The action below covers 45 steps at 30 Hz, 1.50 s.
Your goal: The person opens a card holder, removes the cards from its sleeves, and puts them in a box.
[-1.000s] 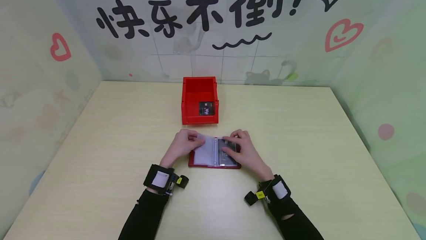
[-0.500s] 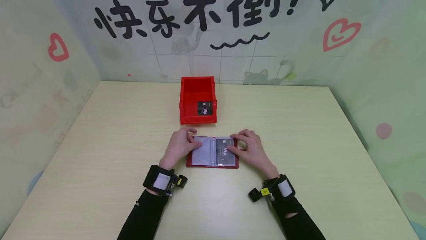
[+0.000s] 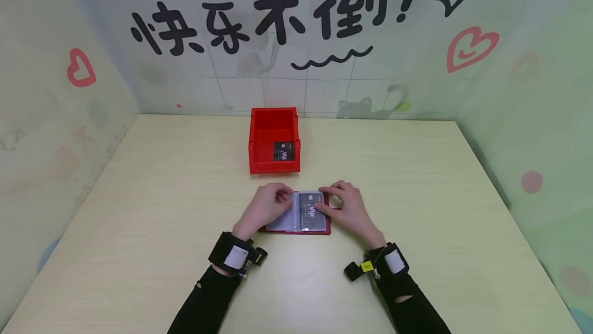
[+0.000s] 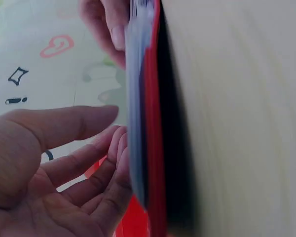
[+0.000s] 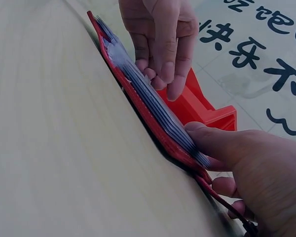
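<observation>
On my feed the red card holder [image 3: 295, 218] lies open on the table, its spine roughly pointing away from the person. A dark card printed "Vip" [image 3: 309, 219] sits in the clear pocket on the right side, and milky clear pockets [image 3: 280, 224] fill the left. The right hand [image 3: 348, 208] pinches the holder's right edge, thumb on top of the pockets and fingers at the outer side. The left hand [image 3: 266, 205] is over the left side, near the spine; from the left wrist camera I see its thumb apart from loosely bent fingers, with nothing between them. I cannot tell whether those fingertips touch a pocket. Just beyond the holder I have a red bin [image 3: 274, 167], with another dark "Vip" card [image 3: 284, 152] lying inside toward its near right corner. Both wrists carry black straps with small cameras, below them black sleeves [image 3: 204, 300]. The pale wooden table [image 3: 139, 221] reaches back to a pastel backdrop [image 3: 194, 84] with bold black Chinese characters and red hearts.
</observation>
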Tool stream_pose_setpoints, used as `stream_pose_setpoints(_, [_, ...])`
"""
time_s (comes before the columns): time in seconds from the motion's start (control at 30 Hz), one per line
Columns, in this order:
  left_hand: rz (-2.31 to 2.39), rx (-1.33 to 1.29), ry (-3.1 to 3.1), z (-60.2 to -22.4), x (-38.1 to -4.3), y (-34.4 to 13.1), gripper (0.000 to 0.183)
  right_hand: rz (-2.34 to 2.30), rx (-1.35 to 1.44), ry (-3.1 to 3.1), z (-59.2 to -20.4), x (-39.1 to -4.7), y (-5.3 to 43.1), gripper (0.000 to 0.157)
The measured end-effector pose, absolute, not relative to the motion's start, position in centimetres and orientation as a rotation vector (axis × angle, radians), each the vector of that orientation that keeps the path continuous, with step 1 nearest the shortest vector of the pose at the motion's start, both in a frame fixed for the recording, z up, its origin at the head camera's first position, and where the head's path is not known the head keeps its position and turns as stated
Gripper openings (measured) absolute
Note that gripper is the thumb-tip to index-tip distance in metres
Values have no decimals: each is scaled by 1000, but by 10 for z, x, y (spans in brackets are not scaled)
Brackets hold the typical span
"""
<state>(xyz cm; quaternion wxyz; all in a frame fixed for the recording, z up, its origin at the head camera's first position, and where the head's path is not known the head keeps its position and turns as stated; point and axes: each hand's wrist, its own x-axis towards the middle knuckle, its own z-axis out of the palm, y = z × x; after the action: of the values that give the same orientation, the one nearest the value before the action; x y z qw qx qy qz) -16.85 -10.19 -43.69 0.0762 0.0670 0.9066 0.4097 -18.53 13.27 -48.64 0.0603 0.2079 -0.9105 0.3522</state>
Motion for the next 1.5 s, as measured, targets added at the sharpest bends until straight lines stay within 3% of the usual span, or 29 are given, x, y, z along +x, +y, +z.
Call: stream_pose_setpoints(1.5, [1319, 147, 2596, -443, -170, -93, 31, 988, 560, -2836, -483, -184, 127, 45])
